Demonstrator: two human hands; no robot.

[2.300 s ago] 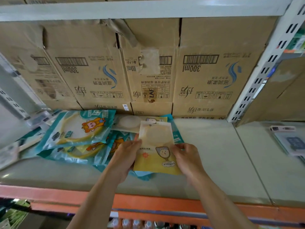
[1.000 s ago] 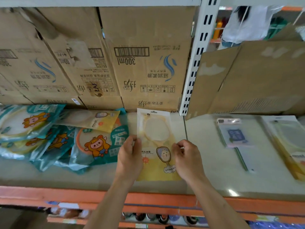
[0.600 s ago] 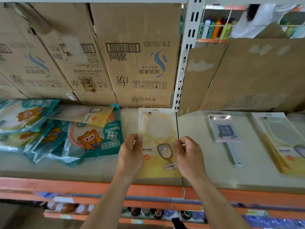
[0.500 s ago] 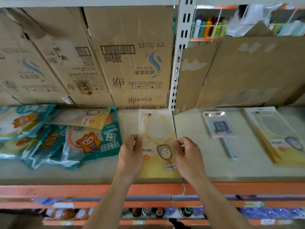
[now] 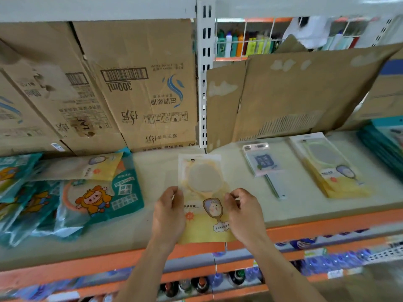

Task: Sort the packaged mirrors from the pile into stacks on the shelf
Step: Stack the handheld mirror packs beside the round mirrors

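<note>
I hold a yellow packaged hand mirror flat over the shelf, near its front edge. My left hand grips its left side and my right hand pinches its right side. To the left lies the pile of packaged mirrors, mostly teal packs with a cartoon figure, with one yellow pack on top. On the right section lie a stack of matching yellow mirror packs, a pale pack with a blue label and a teal stack at the far right.
Cardboard boxes stand along the back of the left section, and flattened cardboard leans at the back right. A white slotted upright divides the sections. An orange rail edges the shelf front, with bottles on the shelf below.
I lifted the yellow pack off the pile and carried it rightward past the upright. My view has swung right, bringing the sorted stacks into sight. Both hands keep their hold.
</note>
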